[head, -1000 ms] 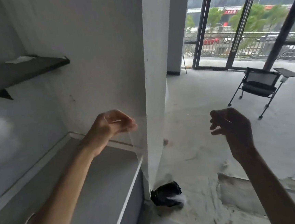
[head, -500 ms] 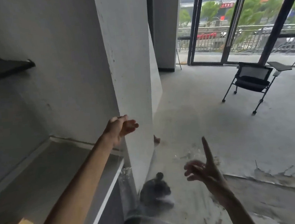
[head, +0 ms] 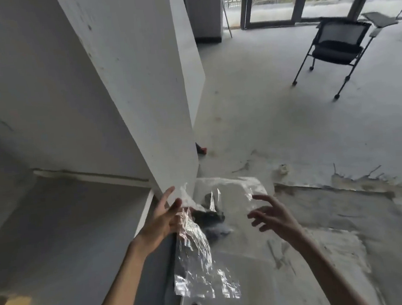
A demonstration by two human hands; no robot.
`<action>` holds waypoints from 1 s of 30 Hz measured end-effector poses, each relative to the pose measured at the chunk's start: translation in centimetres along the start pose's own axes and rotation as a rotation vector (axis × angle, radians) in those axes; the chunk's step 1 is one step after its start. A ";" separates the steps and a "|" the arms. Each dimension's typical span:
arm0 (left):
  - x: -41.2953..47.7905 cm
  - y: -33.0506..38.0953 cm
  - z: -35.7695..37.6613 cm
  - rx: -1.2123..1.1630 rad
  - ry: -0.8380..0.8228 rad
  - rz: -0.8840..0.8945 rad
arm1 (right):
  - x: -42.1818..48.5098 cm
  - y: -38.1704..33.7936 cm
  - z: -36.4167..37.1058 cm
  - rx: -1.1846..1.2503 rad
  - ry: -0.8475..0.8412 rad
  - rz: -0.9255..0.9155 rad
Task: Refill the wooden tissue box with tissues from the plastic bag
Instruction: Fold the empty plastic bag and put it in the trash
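Both hands dropped: left [head: 163, 220] touches crinkly clear plastic bag [head: 198, 245], right [head: 272, 215] splayed.

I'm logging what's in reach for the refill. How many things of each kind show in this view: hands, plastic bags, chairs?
Hands: 2, left hand and right hand
Clear plastic bag: 1
Black chair: 1
Total: 4

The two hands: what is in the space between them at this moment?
In the head view, the clear plastic bag hangs between the left hand and the right hand, both open. Behind it, a dark object lies on the floor.
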State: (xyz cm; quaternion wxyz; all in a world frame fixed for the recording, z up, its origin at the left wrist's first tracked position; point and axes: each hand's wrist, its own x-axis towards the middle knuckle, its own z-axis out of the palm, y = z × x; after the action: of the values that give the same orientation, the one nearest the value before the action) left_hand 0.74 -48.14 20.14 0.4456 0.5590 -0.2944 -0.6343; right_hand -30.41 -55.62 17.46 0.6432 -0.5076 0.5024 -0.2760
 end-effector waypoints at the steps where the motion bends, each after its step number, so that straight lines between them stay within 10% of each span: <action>1: 0.8 -0.3 -0.1 0.036 -0.037 -0.003 | 0.3 0.5 0.0 0.017 -0.001 0.023; 7: 7.8 -6.6 -2.6 0.423 -0.048 0.035 | 2.4 6.3 0.1 0.059 0.052 0.234; 15: 16.3 -17.2 -8.6 0.367 -0.006 -0.078 | 11.6 16.0 2.3 -0.146 0.233 0.202; 23: 27.3 -28.6 -9.9 1.074 0.270 0.000 | 23.0 28.3 2.4 -0.700 0.340 -0.333; 30: 35.7 -34.8 -7.6 1.203 -0.144 0.448 | 29.8 31.5 5.4 -0.856 0.143 -0.920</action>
State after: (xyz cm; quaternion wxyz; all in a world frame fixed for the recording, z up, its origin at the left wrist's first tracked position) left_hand 0.64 -64.18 -27.70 0.1550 0.5921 -0.7374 -0.2859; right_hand -20.08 -68.96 -22.85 0.1634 -0.8643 0.3404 -0.3322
